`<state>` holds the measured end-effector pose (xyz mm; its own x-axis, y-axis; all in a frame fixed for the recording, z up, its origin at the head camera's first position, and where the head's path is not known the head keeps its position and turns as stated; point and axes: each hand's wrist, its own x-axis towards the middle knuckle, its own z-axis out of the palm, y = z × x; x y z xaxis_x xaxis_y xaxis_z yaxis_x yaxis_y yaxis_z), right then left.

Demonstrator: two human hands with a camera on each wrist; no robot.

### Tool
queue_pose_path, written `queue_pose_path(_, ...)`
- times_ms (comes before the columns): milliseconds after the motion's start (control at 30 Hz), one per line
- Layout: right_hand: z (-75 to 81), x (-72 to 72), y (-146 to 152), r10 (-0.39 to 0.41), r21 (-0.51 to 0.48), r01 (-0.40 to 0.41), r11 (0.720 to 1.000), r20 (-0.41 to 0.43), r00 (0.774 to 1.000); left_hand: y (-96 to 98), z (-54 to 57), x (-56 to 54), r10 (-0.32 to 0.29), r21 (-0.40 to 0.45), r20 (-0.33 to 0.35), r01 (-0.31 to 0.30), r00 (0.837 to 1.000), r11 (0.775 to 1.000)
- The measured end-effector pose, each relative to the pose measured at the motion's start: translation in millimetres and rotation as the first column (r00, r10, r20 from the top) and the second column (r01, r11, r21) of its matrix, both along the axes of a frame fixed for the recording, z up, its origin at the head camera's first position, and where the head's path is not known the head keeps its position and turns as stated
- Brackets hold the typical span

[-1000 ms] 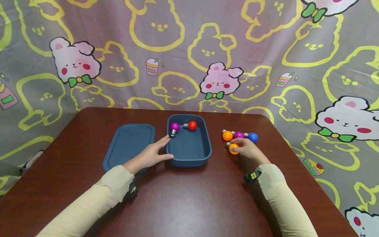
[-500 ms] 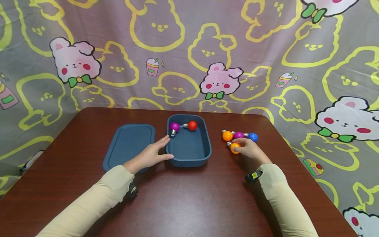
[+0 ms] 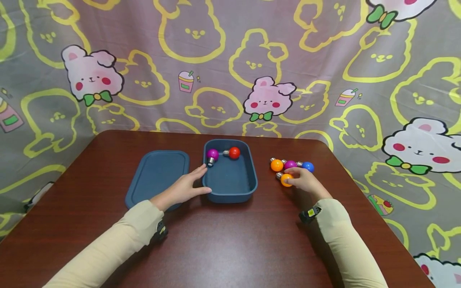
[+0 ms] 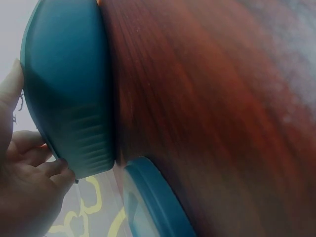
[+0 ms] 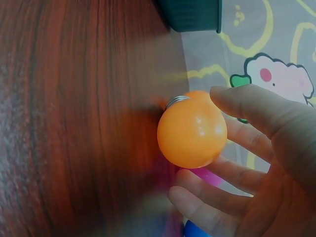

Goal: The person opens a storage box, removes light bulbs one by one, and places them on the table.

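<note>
A blue-grey box [image 3: 230, 176] stands open with a purple light bulb [image 3: 212, 154] and a red light bulb [image 3: 234, 152] inside. My left hand [image 3: 183, 190] touches the box's left rim, thumb spread towards its front corner; the left wrist view has the fingertips along the box edge [image 4: 69, 98]. To the right, my right hand [image 3: 305, 182] holds an orange light bulb [image 3: 287, 180] between thumb and fingers. The right wrist view gives that orange bulb [image 5: 191, 134] close up, its metal base pointing away; the fingers partly hide bulbs behind it.
Another orange bulb [image 3: 276, 165], a purple bulb [image 3: 290, 164] and a blue bulb [image 3: 307, 167] lie just behind the right hand. A flat blue-grey lid [image 3: 158, 172] lies left of the box. A patterned curtain [image 3: 216, 60] hangs behind the brown table [image 3: 230, 248].
The right hand and the orange bulb at it have shifted slightly to the right and away. The left hand and the box have stayed put.
</note>
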<state>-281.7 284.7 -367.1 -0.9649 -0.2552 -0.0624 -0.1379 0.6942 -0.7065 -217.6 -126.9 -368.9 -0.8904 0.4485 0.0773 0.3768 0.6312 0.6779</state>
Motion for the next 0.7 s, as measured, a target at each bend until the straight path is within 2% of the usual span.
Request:
queue_pose_path(300,8.5,5.2,2,-0.030,-0.018,0.031,0.999,0.073,0.997,0.9,0.6,0.5,0.006,-0.010,-0.009,-0.006,1.000,1.000)
queue_pose_path(433,17.0,2.7,5,-0.014,0.014,0.014,1.000,0.040,0.999,0.2,0.7,0.7,0.004,-0.008,-0.009,-0.004,1.000,1.000)
queue_pose_path(567,33.0,-1.3,6,-0.006,0.032,0.006,0.999,0.016,1.000,-0.2,0.6,0.4,0.001,-0.005,-0.007,-0.001,1.000,1.000)
queue_pose_path(700,58.4,-6.8,0,0.011,0.086,-0.008,0.996,-0.039,0.999,-0.5,0.7,0.1,-0.003,-0.005,-0.005,0.003,1.000,1.000)
